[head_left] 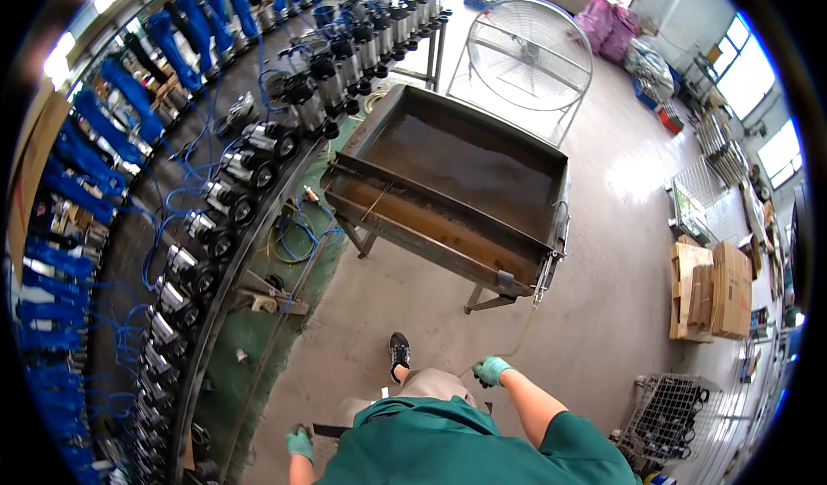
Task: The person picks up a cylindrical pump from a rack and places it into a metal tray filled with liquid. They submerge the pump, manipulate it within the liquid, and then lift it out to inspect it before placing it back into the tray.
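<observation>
A thin yellowish hose (524, 334) is gripped in the right hand (492, 370), whose gloved fingers (482, 376) are curled shut around its lower end. The hose is seen rising from that hand to the near right corner of a large rusty metal tank (457, 183), where it meets a small pipe fitting (546, 271) on the tank's front edge. The tank is carried on short angled legs above the concrete floor (413, 313), and its brown inside is shown bare.

The left hand (300, 443), also in a green glove, is held low at the person's left side with its fingers closed over a dark flat object (332, 431); what that object is cannot be told. One dark shoe (399, 348) is set on the floor between the two hands.

To the left of the tank, a long curved surface (228, 252) is lined with a row of steel pump bodies (250, 166), and blue cables (86, 140) are hung behind them. Beyond the tank's far edge a big round fan (530, 54) is stood. Flattened cardboard (711, 291) is stacked at the right, and a wire basket (668, 416) is placed near the lower right.
</observation>
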`<state>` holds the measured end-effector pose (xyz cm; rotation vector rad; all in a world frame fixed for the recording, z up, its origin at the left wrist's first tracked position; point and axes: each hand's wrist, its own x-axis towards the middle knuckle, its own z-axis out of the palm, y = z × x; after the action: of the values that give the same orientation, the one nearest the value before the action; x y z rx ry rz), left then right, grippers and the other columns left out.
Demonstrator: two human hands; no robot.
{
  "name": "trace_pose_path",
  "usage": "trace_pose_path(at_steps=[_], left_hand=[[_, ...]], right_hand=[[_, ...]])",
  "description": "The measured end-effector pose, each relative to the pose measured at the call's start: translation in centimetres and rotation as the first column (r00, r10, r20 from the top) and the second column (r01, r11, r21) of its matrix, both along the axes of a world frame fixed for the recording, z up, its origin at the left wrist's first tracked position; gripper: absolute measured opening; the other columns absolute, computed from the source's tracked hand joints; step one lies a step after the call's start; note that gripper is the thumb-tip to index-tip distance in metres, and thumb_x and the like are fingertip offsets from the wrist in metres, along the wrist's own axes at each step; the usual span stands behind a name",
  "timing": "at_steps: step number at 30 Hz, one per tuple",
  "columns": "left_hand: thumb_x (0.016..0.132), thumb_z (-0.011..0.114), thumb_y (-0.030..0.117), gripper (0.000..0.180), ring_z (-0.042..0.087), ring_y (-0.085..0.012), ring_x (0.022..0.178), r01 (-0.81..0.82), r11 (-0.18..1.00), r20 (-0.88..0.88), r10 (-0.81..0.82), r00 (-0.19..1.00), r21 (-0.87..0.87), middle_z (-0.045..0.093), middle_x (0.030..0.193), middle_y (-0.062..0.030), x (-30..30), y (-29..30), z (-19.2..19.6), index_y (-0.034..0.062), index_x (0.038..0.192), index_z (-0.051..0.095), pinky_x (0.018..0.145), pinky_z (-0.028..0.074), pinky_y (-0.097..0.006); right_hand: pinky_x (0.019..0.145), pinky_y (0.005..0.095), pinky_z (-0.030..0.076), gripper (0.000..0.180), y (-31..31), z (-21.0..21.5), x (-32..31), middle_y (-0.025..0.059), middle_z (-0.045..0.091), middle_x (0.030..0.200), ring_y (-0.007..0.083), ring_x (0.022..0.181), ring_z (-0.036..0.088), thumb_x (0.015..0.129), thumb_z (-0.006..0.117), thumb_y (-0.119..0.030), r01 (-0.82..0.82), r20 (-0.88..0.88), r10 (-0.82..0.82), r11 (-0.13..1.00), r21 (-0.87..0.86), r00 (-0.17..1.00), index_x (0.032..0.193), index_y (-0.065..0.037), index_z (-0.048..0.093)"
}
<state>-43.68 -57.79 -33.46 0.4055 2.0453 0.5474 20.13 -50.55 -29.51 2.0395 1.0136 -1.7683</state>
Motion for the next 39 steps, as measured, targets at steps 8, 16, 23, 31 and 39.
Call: trace_pose_path(at_steps=[8,16,23,31,39], left_hand=[[0.101,0.063,0.023,0.04,0.064,-0.0397,0.122,0.79,0.551,-0.606,-0.541,0.583,0.268,0.069,0.128,-0.0255,13.4,36.4,11.1,-0.0065,0.128,0.065,0.107,0.048,-0.045],[0.097,0.066,0.021,0.031,0.065,-0.0389,0.114,0.818,-0.194,-0.781,-0.478,0.403,0.541,0.071,0.119,-0.02,39.4,62.8,17.8,0.0024,0.122,0.069,0.101,0.05,-0.047],[0.1,0.062,0.041,0.039,0.067,-0.0388,0.11,0.947,-0.192,-0.826,-0.551,0.115,0.259,0.074,0.112,-0.0181,48.9,72.7,10.6,0.0072,0.113,0.074,0.097,0.052,-0.05],[0.101,0.054,0.054,0.048,0.069,-0.0377,0.107,0.993,0.117,-0.738,-0.67,0.077,-0.002,0.074,0.112,-0.0158,51.3,72.9,12.4,0.0114,0.115,0.073,0.093,0.054,-0.049],[0.101,0.055,0.052,0.052,0.068,-0.0343,0.113,0.985,0.148,-0.711,-0.701,0.044,-0.085,0.073,0.121,-0.0144,53.8,74.5,12.7,0.0108,0.128,0.07,0.098,0.053,-0.047]], right_hand=[[0.071,0.0488,0.052,0.035,12.4,8.5,4.7,0.0256,0.067,0.082,0.0429,0.075,0.066,0.102,0.062,-0.035,0.329,-0.016,-0.629,0.386,0.862,0.778,0.086,-0.004,0.069],[0.079,0.0445,0.053,0.025,23.7,11.5,13.5,0.0187,0.07,0.094,0.0381,0.085,0.067,0.104,0.061,-0.028,-0.048,0.127,-0.788,0.123,0.991,0.602,0.102,-0.005,0.069],[0.076,0.0496,0.053,0.034,28.3,4.1,19.1,0.021,0.069,0.092,0.0436,0.087,0.066,0.106,0.055,-0.034,-0.081,0.29,-0.825,0.288,0.954,0.485,0.095,-0.005,0.068],[0.065,0.0494,0.053,0.042,31.6,4.6,16.9,0.015,0.069,0.08,0.0393,0.072,0.067,0.106,0.051,-0.042,-0.116,0.464,-0.812,0.454,0.883,0.353,0.083,-0.01,0.065],[0.063,0.047,0.053,0.036,33.2,5.5,18.5,0.0125,0.068,0.08,0.0372,0.072,0.067,0.105,0.054,-0.038,-0.131,0.433,-0.819,0.415,0.9,0.376,0.084,-0.011,0.068]])
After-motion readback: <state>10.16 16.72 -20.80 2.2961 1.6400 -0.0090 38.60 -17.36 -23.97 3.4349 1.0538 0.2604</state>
